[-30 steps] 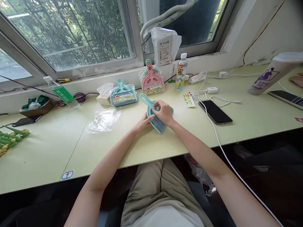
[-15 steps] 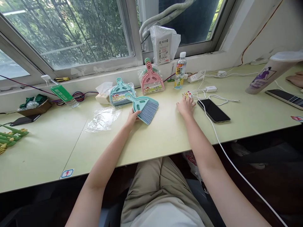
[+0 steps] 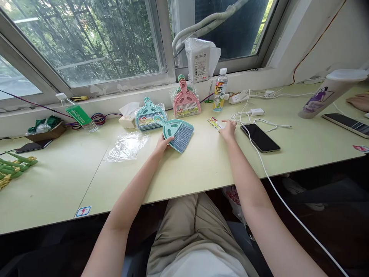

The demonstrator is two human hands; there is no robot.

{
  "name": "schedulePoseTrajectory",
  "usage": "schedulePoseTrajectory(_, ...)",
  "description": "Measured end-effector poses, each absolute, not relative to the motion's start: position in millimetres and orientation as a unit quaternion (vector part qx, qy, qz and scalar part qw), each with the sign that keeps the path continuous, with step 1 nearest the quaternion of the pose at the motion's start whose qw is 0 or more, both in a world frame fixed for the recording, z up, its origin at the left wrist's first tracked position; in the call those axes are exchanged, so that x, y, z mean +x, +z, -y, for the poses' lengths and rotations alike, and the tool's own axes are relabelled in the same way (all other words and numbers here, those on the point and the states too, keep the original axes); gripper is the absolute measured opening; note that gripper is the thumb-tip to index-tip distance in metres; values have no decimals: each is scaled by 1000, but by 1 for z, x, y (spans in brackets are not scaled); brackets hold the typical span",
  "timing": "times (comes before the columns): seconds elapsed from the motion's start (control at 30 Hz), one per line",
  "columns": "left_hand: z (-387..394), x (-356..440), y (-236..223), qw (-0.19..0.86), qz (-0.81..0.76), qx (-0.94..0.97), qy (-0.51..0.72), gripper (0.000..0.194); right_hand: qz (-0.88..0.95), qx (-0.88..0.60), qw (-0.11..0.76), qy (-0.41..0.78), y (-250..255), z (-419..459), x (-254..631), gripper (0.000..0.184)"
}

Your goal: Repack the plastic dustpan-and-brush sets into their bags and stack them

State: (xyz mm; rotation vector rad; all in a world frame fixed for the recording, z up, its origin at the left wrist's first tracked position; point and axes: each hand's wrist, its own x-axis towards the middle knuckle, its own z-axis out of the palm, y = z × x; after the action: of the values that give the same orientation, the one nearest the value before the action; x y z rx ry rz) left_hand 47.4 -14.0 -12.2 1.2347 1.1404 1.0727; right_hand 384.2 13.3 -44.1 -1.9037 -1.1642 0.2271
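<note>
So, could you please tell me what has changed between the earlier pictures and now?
The right hand let go of the teal brush set, moved right and took hold of the printed card, which has shifted left. The left hand still holds the set, now further left with its bristles turned more rightward. The black phone and clear wrapper stayed put.

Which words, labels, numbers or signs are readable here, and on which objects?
"蜜", large, on the upright bottle; its other print is unclear.
Too small or blurred to read: card, pink set, wrapped blue set, green label, tissue pack, cup, left sticker, right sticker.
</note>
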Motion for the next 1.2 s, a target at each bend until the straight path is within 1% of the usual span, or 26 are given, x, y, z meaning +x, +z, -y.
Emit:
schedulePoseTrajectory(0.1, 13, 46, -12, 544, -483, 520, 448, 48, 421, -774, 452, 139, -41, -13, 383, 50)
schedulePoseTrajectory(0.27, 11, 43, -13, 552, -461, 538, 439, 60, 421, -816, 375, 123, -31, 0, 378, 53)
schedulePoseTrajectory(0.33, 12, 43, -12, 551, -458, 543, 439, 61, 423, -822, 363, 119, -29, 4, 377, 59)
schedulePoseTrajectory(0.43, 13, 43, -11, 547, -465, 542, 436, 60, 434, -808, 381, 121, -28, 6, 376, 67)
schedulePoseTrajectory(0.6, 14, 44, -10, 561, -459, 532, 437, 62, 428, -794, 404, 155, -26, 5, 374, 64)
schedulePoseTrajectory(0.73, 13, 44, -10, 564, -457, 529, 439, 68, 403, -771, 459, 180, -21, 2, 374, 61)
schedulePoseTrajectory(0.8, 13, 44, -11, 567, -454, 530, 437, 69, 392, -748, 501, 189, -18, 0, 373, 53)
schedulePoseTrajectory(0.9, 12, 43, -11, 571, -450, 532, 433, 69, 391, -654, 610, 216, -15, -5, 370, 30)
schedulePoseTrajectory(0.93, 12, 43, -11, 573, -449, 533, 432, 70, 388, -611, 652, 227, -13, -6, 368, 26)
schedulePoseTrajectory(1.0, 12, 43, -11, 574, -445, 536, 430, 72, 380, -540, 708, 253, -9, -5, 364, 24)
schedulePoseTrajectory(1.07, 12, 43, -11, 576, -432, 545, 430, 76, 380, -497, 725, 290, -4, -1, 360, 27)
schedulePoseTrajectory(1.2, 15, 44, -8, 586, -387, 567, 430, 78, 409, -457, 693, 378, 5, 10, 347, 30)
